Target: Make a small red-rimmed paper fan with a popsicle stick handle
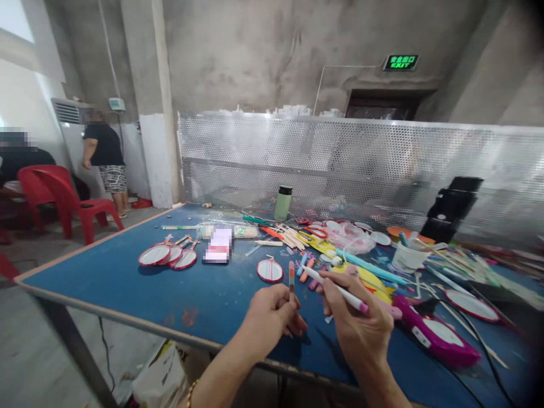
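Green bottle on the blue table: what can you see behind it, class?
Behind the green bottle rises a perforated metal panel. Whatever the bottle itself covers cannot be seen.

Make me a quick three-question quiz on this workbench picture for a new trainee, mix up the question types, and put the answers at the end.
1. Multiple choice: which hand holds the white pen?
A. left
B. right
C. neither

2. True or false: the green bottle lies on its side.

3. Fill in: just beyond the left hand, which holds a banded stick, lies a round pale disc with a ____ rim.

Key:
1. B, the right hand.
2. False; the green bottle stands upright.
3. red
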Demonstrator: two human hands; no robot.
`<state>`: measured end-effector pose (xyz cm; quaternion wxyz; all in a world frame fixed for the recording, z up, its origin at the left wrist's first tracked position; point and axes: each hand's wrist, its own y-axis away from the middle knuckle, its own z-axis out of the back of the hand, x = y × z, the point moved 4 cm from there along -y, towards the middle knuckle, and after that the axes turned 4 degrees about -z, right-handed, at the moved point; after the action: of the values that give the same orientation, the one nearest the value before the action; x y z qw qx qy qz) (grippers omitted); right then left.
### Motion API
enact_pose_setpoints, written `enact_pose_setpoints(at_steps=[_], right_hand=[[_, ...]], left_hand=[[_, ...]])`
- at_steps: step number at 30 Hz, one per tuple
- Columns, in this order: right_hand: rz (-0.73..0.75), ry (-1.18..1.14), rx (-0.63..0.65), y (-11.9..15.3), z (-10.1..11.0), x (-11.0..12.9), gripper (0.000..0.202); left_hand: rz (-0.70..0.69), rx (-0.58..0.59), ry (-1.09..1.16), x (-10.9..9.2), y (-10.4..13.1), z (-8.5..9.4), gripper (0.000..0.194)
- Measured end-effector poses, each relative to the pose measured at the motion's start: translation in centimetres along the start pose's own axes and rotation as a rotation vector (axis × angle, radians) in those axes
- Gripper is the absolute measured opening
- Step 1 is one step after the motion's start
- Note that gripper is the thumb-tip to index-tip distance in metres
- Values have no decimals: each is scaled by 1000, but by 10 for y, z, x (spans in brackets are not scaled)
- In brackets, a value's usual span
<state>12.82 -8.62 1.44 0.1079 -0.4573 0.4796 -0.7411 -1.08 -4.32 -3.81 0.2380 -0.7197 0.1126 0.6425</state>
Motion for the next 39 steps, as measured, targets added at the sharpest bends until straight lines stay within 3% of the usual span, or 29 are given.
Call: enact_pose_setpoints(at_steps=[7,39], right_hand=[[2,27,82,2,-10,0,10],[33,108,51,-1,-12,1,11]], left_hand=[[9,-10,-19,-2,2,0,10],[7,1,-35,-7,3,0,9]])
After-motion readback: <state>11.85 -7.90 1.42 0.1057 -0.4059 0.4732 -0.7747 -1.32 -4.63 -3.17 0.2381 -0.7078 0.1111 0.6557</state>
